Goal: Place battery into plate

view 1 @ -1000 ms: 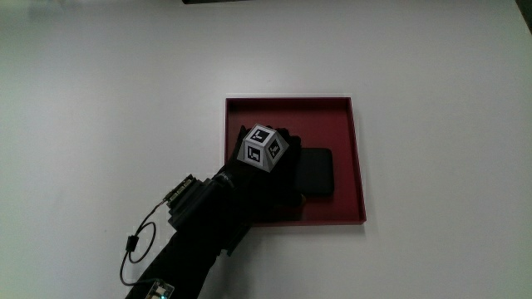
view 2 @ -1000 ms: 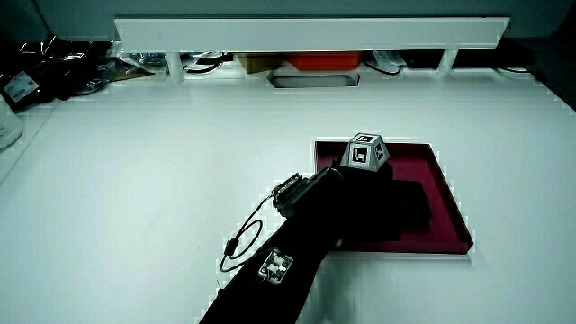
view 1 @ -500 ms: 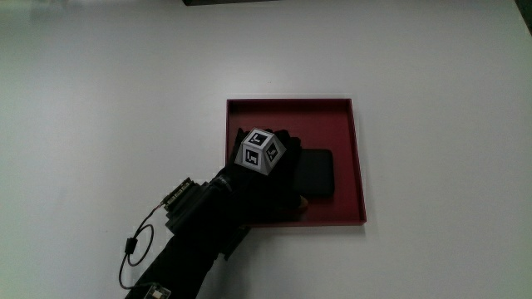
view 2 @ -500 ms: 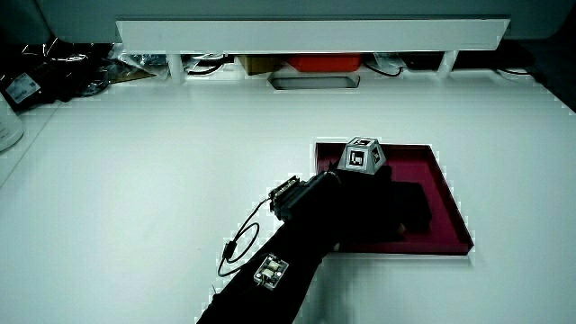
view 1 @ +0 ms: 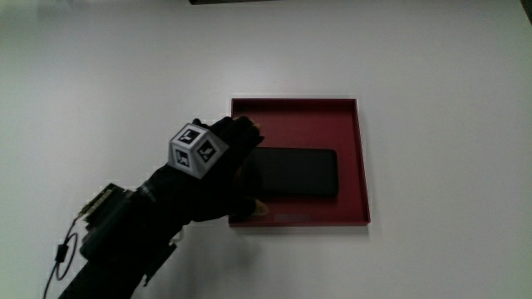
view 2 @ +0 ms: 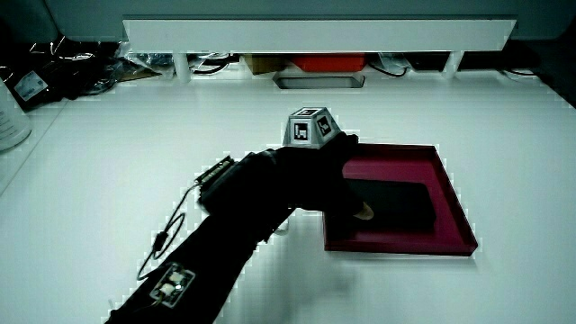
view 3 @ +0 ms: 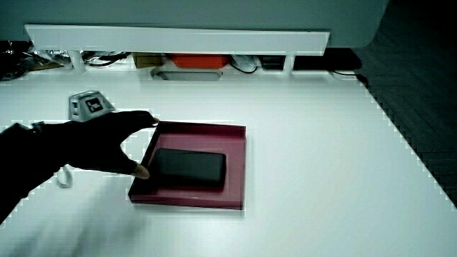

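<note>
A flat black battery [view 1: 299,173] lies inside the square red plate [view 1: 353,141], a shallow tray with a low rim. The gloved hand [view 1: 229,170] hovers over the plate's rim at the end of the battery, fingers spread and holding nothing. Its thumb tip [view 3: 141,171] shows beside the battery [view 3: 191,166] without gripping it. The patterned cube [view 1: 193,149] sits on the back of the hand. In both side views the battery [view 2: 400,202] rests flat on the plate floor [view 2: 450,202].
A low white partition [view 2: 315,34] runs along the table's edge farthest from the person, with cables and an orange item [view 2: 310,63] under it. A thin cable [view 2: 171,236] hangs from the forearm. A pale container [view 2: 11,117] stands at the table's edge.
The hand has let go of the battery and drawn back from the plate's middle to its rim, fingers spread. The battery now lies fully uncovered in the plate.
</note>
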Available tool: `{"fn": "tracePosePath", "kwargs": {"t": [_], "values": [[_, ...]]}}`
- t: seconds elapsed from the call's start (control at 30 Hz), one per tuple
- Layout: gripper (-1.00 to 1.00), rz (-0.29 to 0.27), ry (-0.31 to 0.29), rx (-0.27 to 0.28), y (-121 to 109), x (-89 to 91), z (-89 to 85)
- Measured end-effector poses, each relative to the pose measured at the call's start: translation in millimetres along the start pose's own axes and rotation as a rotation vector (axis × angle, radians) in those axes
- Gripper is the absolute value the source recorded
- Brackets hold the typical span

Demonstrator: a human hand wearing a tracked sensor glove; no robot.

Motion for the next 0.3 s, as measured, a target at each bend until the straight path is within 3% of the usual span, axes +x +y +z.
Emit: {"fn": "tracePosePath", "kwargs": {"t": [0.03, 0.07, 0.13, 0.17, 0.2, 0.23, 0.3], "values": [[-1.0, -0.051, 0.02, 0.016, -8, -1.1, 5.8], [-1.0, -0.025, -0.008, 0.02, -14, -6.7, 7.4], [-1.0, -0.029, 0.05, 0.039, -32, -4.4, 23.2], [-1.0, -0.037, 0.002, 0.048, -38, -9.4, 24.7], [-1.0, -0.073, 0.051, 0.08, -45, -8.7, 31.5], [-1.0, -0.051, 0.029, 0.087, -53, -8.8, 37.5], [-1.0, -0.078, 0.097, 0.107, -67, -2.9, 52.9]]}}
